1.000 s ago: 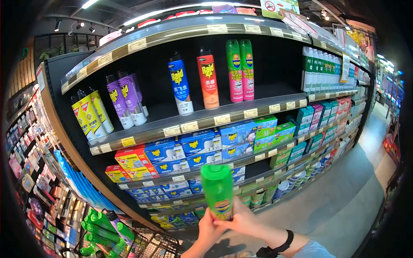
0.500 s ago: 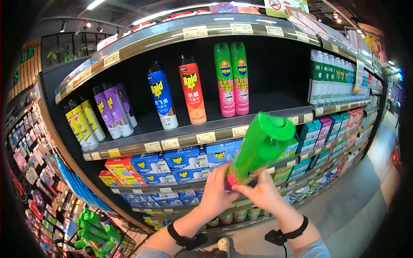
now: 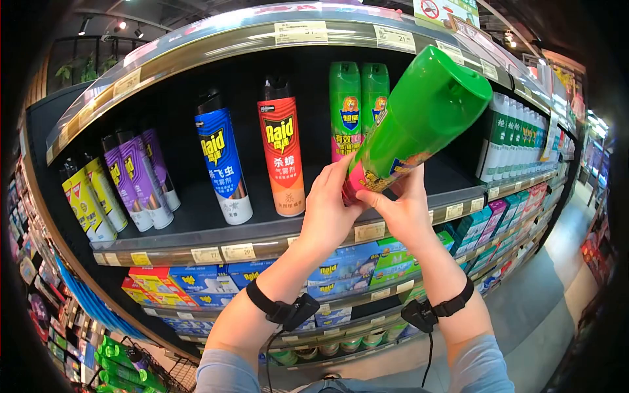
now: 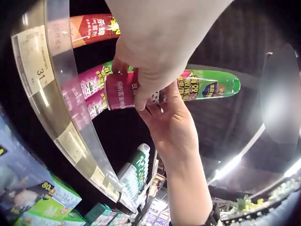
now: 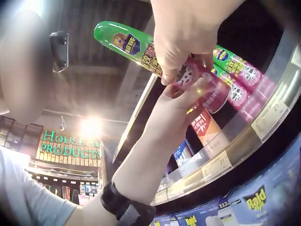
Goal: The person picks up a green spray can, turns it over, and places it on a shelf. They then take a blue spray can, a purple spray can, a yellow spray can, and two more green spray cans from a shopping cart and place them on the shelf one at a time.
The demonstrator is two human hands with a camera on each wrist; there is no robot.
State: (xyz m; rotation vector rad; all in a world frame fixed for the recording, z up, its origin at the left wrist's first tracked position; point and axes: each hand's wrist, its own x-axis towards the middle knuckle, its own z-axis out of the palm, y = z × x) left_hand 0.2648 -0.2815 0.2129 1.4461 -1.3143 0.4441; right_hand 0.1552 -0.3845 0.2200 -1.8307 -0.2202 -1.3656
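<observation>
Both hands hold a green and pink insecticide spray can (image 3: pixel 419 105) in front of the shelf, its green cap tilted up and to the right. My left hand (image 3: pixel 331 206) grips the lower part from the left. From the other side my right hand (image 3: pixel 405 206) holds it, thumb across the pink base. In the left wrist view the can's pink bottom (image 4: pixel 121 92) points toward the shelf edge. Two matching green and pink cans (image 3: pixel 345 108) stand on the shelf just behind, partly covered by the held one.
Left along the same shelf stand a red Raid can (image 3: pixel 282 154), a blue Raid can (image 3: pixel 223 164), purple cans (image 3: pixel 134 177) and yellow cans (image 3: pixel 88 203). White and green bottles (image 3: pixel 514 137) line the right section. A price rail (image 3: pixel 242 252) edges the shelf. More green cans (image 3: pixel 124 367) lie in a cart at lower left.
The held can has risen from low in front of the lower shelves to the upper shelf's height, tipping to the right. The view has come closer to the shelf.
</observation>
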